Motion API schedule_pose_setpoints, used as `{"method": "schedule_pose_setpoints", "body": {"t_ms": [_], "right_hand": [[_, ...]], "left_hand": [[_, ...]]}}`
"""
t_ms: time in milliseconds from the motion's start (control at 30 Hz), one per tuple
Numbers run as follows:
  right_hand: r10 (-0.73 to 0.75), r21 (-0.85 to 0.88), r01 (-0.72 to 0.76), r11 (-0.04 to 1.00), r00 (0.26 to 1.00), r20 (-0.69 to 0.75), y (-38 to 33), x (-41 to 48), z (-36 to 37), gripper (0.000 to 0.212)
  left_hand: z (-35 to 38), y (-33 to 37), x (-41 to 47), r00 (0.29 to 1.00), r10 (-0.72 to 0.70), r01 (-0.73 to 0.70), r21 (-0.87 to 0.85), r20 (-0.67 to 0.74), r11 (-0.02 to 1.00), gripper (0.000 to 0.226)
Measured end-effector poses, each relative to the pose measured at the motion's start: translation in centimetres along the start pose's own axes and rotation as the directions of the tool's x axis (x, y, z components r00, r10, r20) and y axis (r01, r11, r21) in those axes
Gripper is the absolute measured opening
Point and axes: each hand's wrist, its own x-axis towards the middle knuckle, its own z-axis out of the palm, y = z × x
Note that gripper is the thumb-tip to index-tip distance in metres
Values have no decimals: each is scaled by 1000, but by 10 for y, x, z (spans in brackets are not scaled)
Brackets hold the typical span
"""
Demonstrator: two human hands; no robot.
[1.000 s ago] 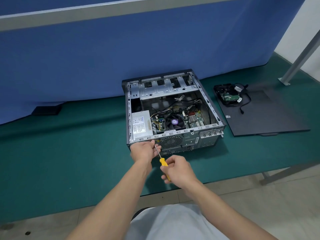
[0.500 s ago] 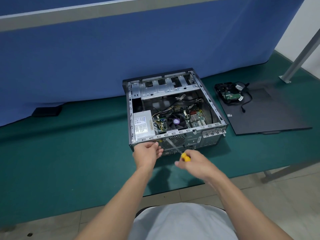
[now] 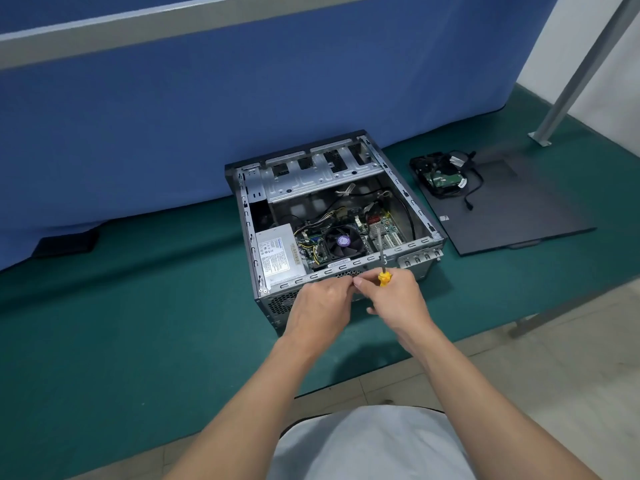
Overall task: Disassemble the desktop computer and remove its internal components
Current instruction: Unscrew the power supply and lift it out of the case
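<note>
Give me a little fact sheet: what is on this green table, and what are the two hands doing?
Case: grey metal desktop computer case, top open, on the green mat
Inside: silver power supply box at left, black round fan beside it
Right hand: grips yellow-handled screwdriver, shaft pointing away, over the case
Left hand: at the case's near edge, fingertips by the right hand's; contents unclear
Set aside: black hard drive with green circuit board on flat black panel, right of case
</note>
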Motion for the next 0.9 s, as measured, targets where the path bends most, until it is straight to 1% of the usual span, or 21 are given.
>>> {"method": "schedule_pose_setpoints", "body": {"t_ms": [100, 167, 233, 300, 333, 400, 500, 600, 733, 800, 900], "right_hand": [[8, 24, -7, 1000, 999, -40, -2, 3, -7, 10], [-4, 4, 5, 1000, 994, -107, -4, 7, -15, 10], [-17, -2, 17, 1000, 982, -187, -8, 16, -29, 7], [-35, -4, 35, 999, 966, -258, -14, 31, -49, 6], [-47, -11, 46, 999, 957, -287, -18, 40, -60, 6], [-69, -39, 59, 997, 940, -335, -26, 63, -81, 7], [-72, -84, 45, 995, 931, -358, -32, 106, -108, 9], [-76, -171, 23, 985, 949, -306, -30, 155, -126, 12], [-84, -320, 22, 947, 980, -182, -24, 223, -137, 19], [-68, -396, 18, 918, 991, -111, -22, 257, -137, 17], [-68, -498, 43, 866, 997, -32, -21, 307, -132, 13]], "left_hand": [[1, 0, 9, 998, 65, -65, -32, 20, 997, 15], [2, 1, 21, 997, 72, -71, -46, 19, 996, 14], [4, 2, 35, 998, 66, -67, -53, -20, 996, 18], [7, 2, 53, 998, 53, -55, -42, -34, 998, 29], [10, 1, 64, 1000, 30, -30, -28, 2, 999, 38], [17, -1, 89, 984, -88, 84, 30, 154, 996, 62], [35, -5, 134, 898, -276, 244, 135, 342, 960, 84], [53, -8, 180, 797, -401, 355, 188, 450, 916, 94], [73, -17, 233, 702, -537, 457, 283, 468, 843, 104], [77, -21, 253, 660, -588, 492, 322, 467, 809, 110], [79, -30, 276, 575, -640, 526, 369, 510, 766, 120]]}}
